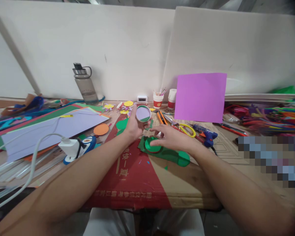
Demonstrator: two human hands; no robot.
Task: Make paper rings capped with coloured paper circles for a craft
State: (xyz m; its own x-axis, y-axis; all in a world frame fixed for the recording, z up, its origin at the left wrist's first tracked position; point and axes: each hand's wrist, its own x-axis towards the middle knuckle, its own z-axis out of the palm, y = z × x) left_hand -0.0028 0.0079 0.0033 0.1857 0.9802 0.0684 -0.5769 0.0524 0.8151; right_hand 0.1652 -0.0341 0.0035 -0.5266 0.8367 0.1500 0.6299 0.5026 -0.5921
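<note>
While the left hand [134, 127] grips a round rimmed piece [143, 114] at the centre of the frame, clutter crowds in from both sides. At left, a white charger plug [70, 146] and its cable sit close to the left forearm, with a lavender sheet [51, 126] and an orange disc [100, 129] beyond. At centre right lie an orange-handled tool [161, 117], yellow-handled scissors [188, 130] and a blue glue gun [208, 137], just past the right hand [170, 137]. Upright behind them, a purple sheet [200, 97] partly covers a stack of paper cups [172, 97]; beside it, 1 red-banded paper cup [158, 101] holds thin sticks. At upper left, a grey translucent bottle [85, 86] has liquid near its bottom. Lavender and green show inside the piece's rim. The right hand is half open, fingers curled, its thumb over a green disc [152, 148] at centre; whether they touch I cannot tell.
</note>
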